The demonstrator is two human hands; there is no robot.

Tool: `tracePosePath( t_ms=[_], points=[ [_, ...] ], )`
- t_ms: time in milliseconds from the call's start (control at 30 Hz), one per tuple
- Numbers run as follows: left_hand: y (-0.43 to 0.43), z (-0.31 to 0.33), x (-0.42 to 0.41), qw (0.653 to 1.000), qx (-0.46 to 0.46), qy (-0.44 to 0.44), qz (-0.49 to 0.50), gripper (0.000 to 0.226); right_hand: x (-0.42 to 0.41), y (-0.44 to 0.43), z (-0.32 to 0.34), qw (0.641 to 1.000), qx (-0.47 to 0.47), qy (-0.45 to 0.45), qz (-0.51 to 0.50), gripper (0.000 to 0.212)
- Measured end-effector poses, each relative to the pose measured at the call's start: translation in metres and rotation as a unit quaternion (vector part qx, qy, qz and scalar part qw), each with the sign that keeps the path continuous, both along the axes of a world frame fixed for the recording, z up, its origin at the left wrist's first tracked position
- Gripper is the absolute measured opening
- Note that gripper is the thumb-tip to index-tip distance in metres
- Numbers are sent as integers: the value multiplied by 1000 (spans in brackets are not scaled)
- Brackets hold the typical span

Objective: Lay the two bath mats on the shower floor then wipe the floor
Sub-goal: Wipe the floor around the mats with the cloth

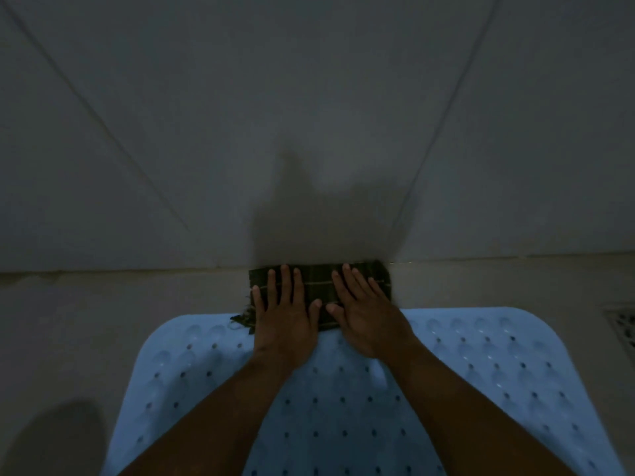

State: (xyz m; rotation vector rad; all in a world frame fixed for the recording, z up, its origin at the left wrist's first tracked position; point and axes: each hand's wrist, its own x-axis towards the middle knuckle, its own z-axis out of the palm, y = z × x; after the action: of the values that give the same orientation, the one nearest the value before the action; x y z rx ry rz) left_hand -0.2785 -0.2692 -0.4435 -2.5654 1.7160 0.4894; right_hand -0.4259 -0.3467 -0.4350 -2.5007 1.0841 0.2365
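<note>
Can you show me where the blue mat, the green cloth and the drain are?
blue mat point(481, 372): head view, bare dimpled part on its right side.
green cloth point(316, 285): head view, its striped middle.
drain point(623, 326): head view, the grille at the right edge.

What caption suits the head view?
Left hand and right hand press a green cloth on floor by the wall, overlapping blue bath mat.
</note>
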Motion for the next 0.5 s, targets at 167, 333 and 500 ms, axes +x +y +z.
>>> tracePosePath(
  t_ms=[167,333,500],
  points=[
    [-14,0,-31,1000,9,-11,7,85,-30,-13,-6,1000,-18,-12,-9,87],
    [-18,1,-39,999,38,-14,7,77,-38,-11,-7,998,-33,-39,-25,83],
    [-22,5,-35,999,52,-3,13,77,-36,-10,-3,998,-42,-41,-20,80]
  ],
)
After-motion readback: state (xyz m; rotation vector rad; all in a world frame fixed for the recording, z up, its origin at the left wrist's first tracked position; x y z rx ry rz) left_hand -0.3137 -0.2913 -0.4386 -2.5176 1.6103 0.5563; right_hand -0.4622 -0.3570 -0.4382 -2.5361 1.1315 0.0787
